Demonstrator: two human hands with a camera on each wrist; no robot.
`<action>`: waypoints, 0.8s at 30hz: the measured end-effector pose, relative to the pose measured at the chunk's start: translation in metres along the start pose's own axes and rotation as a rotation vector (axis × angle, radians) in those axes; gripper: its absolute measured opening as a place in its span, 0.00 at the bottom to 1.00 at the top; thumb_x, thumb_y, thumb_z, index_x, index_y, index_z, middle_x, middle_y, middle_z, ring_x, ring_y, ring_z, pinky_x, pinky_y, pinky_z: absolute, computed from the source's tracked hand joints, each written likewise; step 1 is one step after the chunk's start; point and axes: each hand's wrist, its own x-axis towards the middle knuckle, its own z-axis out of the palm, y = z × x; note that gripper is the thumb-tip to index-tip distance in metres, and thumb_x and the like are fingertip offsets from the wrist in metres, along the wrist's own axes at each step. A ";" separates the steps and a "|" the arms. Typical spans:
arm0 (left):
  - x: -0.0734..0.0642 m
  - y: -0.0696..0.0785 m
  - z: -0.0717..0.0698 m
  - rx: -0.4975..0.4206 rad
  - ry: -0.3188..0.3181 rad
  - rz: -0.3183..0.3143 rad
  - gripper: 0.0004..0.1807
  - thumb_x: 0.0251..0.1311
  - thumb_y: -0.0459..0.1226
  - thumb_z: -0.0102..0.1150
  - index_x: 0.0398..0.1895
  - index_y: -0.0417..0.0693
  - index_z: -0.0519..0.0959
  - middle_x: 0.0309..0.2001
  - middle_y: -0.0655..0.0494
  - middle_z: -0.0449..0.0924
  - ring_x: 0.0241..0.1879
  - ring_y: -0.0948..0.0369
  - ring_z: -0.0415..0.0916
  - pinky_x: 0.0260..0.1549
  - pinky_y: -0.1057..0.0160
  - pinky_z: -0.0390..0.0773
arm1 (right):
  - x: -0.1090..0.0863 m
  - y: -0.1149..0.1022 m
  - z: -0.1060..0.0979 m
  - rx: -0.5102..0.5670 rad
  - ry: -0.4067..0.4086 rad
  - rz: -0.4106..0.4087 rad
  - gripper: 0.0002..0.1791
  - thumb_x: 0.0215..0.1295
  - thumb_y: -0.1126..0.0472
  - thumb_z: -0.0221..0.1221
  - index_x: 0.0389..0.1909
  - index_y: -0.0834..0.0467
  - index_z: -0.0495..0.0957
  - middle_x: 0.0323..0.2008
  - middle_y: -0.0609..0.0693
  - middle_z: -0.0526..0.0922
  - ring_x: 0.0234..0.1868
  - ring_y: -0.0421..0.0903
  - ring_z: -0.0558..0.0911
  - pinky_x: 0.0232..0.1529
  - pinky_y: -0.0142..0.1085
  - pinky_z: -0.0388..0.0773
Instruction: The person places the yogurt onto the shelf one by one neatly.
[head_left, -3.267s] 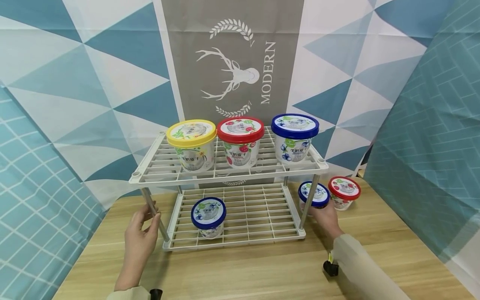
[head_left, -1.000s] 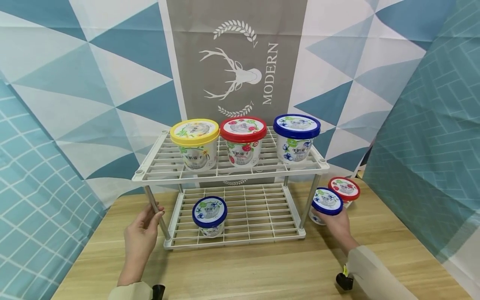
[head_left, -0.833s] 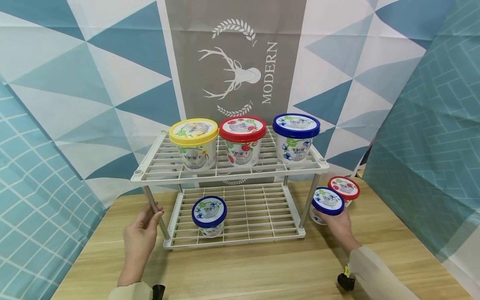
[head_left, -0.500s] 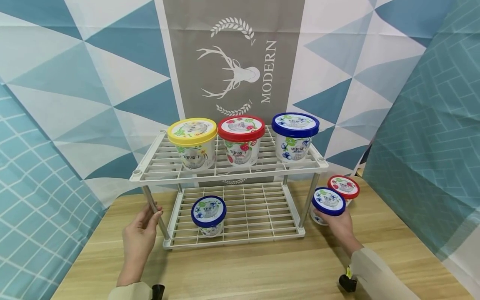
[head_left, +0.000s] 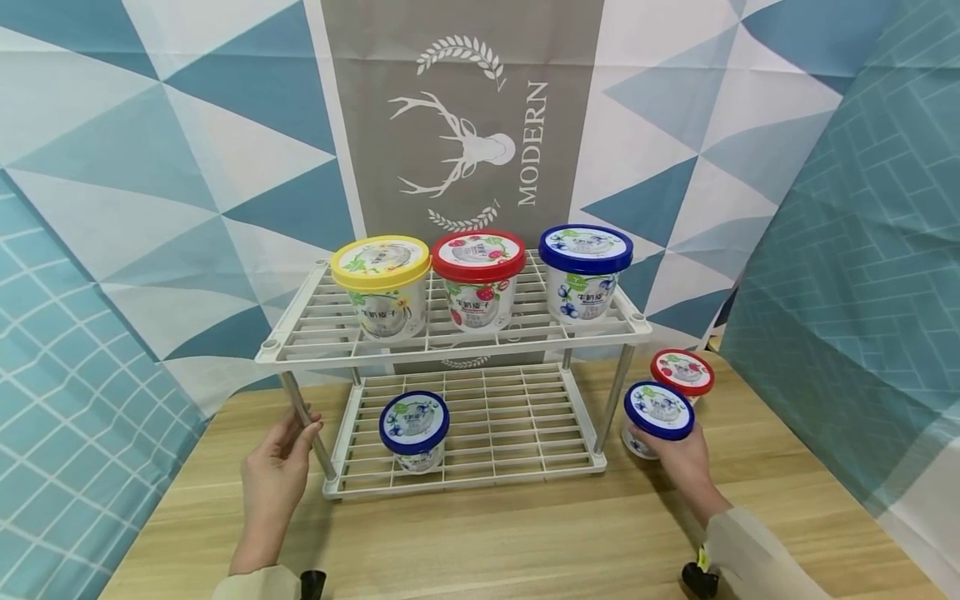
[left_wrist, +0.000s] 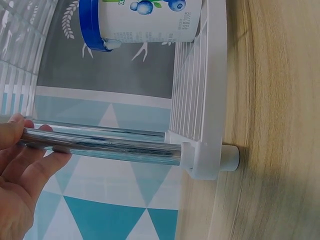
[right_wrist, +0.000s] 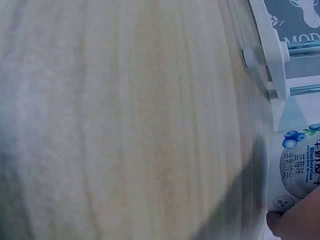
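Observation:
My left hand (head_left: 273, 479) holds the front left metal post (head_left: 306, 410) of a white two-tier rack (head_left: 457, 357). In the left wrist view the thumb and fingers of that hand (left_wrist: 22, 185) pinch the post (left_wrist: 110, 145). To the right of the rack, my right hand (head_left: 686, 467) grips a blue-lidded blueberry tub (head_left: 660, 411) by its side. The right wrist view shows part of the tub's wall (right_wrist: 295, 165) with the thumb (right_wrist: 300, 220) against it. A red-lidded tub (head_left: 682, 371) stands just behind, partly covered by the held tub.
On the upper shelf stand a yellow-lidded tub (head_left: 381, 287), a red-lidded strawberry tub (head_left: 478, 279) and a blue-lidded tub (head_left: 585, 271). Another blue-lidded tub (head_left: 414, 429) sits on the lower shelf, left part. A patterned cloth (head_left: 247, 142) hangs behind the wooden table (head_left: 465, 542).
My right hand has brought the blue-lidded tub rightward and nearer, from behind the front right post to in front of the red-lidded tub. The left hand stays on its post.

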 end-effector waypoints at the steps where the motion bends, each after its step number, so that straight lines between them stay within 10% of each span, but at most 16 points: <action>1: 0.000 0.000 0.000 0.002 0.000 0.000 0.15 0.58 0.30 0.60 0.49 0.40 0.80 0.41 0.43 0.84 0.32 0.94 0.67 0.33 0.91 0.68 | -0.001 0.001 0.000 -0.003 0.001 0.000 0.66 0.47 0.41 0.69 0.73 0.61 0.33 0.71 0.68 0.47 0.69 0.66 0.53 0.67 0.60 0.55; 24: 0.000 0.002 -0.002 0.019 -0.009 -0.017 0.15 0.58 0.32 0.61 0.49 0.42 0.80 0.41 0.42 0.84 0.32 0.94 0.68 0.32 0.90 0.69 | -0.026 -0.004 -0.003 -0.013 0.020 -0.030 0.65 0.48 0.43 0.69 0.72 0.64 0.33 0.68 0.70 0.51 0.67 0.67 0.56 0.66 0.60 0.58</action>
